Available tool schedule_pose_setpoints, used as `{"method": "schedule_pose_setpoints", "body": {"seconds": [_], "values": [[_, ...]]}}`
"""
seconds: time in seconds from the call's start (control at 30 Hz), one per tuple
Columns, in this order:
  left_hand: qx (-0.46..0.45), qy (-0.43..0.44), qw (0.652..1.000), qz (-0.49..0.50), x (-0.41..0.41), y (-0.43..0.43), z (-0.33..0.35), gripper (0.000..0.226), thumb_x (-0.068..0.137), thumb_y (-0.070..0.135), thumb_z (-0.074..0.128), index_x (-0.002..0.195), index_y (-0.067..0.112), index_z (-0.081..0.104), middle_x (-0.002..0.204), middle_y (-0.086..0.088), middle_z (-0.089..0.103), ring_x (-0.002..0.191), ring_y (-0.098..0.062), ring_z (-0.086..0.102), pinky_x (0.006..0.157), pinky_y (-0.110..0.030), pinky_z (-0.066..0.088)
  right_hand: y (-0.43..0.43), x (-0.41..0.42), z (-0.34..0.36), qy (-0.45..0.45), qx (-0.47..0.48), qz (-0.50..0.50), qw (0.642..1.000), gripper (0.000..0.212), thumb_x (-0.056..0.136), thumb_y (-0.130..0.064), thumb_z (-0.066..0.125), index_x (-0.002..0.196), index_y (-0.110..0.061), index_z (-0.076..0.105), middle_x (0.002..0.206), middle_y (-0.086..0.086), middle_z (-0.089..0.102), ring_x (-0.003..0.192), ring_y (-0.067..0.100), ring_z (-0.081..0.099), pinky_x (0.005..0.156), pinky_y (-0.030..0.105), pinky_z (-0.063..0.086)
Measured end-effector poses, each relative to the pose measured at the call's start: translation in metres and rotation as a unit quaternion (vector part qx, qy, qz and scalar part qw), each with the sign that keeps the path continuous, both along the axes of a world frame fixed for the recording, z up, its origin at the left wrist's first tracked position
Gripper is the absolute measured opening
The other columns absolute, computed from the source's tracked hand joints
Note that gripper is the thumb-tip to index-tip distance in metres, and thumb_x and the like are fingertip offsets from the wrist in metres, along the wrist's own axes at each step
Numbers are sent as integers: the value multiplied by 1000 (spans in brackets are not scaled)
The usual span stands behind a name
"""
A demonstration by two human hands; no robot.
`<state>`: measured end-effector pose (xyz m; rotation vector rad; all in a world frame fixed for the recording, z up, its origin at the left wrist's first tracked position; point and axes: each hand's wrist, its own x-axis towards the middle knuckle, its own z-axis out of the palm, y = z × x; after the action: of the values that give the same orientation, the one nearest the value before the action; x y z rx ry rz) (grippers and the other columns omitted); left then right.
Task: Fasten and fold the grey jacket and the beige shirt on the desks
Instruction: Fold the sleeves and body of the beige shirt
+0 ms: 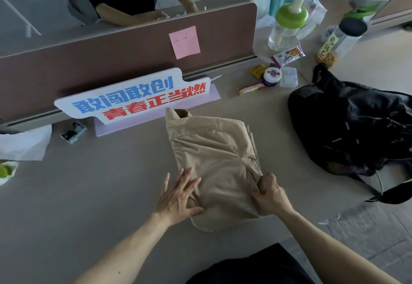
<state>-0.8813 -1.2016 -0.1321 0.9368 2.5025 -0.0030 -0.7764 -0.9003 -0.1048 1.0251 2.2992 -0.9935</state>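
The beige shirt [214, 150] lies folded into a narrow bundle in the middle of the desk [100, 183], collar toward the divider. My left hand [178, 196] rests flat with fingers spread on the shirt's lower left edge. My right hand [269, 194] pinches a fold of fabric at the shirt's lower right side. No grey jacket is in view.
A black bag [354, 127] lies to the right of the shirt. A white sign with blue and red characters [133, 96] stands against the brown divider [111, 60]. Bottles [287, 22], a small jar [272, 76] and snack packets sit at the back right. Another person sits behind the divider.
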Motion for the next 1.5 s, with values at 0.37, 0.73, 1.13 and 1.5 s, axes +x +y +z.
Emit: {"method": "schedule_pose_setpoints", "body": {"seconds": [0.37, 0.73, 1.13, 1.5], "values": [[-23, 15, 991, -131, -4, -19, 8, 106, 56, 25, 65, 153, 35, 23, 165, 6, 10, 153, -23, -1, 114, -47, -18, 6, 1, 9, -43, -185, -161, 968, 15, 77, -12, 74, 86, 0, 71, 75, 11, 64, 65, 22, 60, 59, 30, 48], [39, -23, 998, -47, 3, 7, 1, 77, 58, 17, 77, 129, 34, 54, 142, 3, 56, 135, -16, 44, 98, -54, 39, 2, -15, 39, -29, -360, -269, 893, 31, 83, 3, 53, 54, -5, 53, 48, 10, 52, 41, 22, 48, 42, 25, 40], [272, -257, 881, 291, -32, -3, 57, 23, 83, 40, 66, 100, 27, 59, 98, 9, 60, 100, -7, 48, 66, -9, 40, 31, -31, 67, 152, -342, -204, 904, 36, 76, -41, 57, 110, -37, 70, 119, -10, 67, 115, 11, 57, 94, 39, 41], [281, -246, 733, 569, -65, 17, 35, 83, 91, 72, 37, 125, 2, 63, 129, -24, 61, 121, -37, 58, 93, -36, 45, 8, -74, 62, 136, -257, 14, 957, 49, 78, -61, 69, 110, -25, 68, 103, -5, 71, 97, 12, 66, 86, 30, 50]]}}
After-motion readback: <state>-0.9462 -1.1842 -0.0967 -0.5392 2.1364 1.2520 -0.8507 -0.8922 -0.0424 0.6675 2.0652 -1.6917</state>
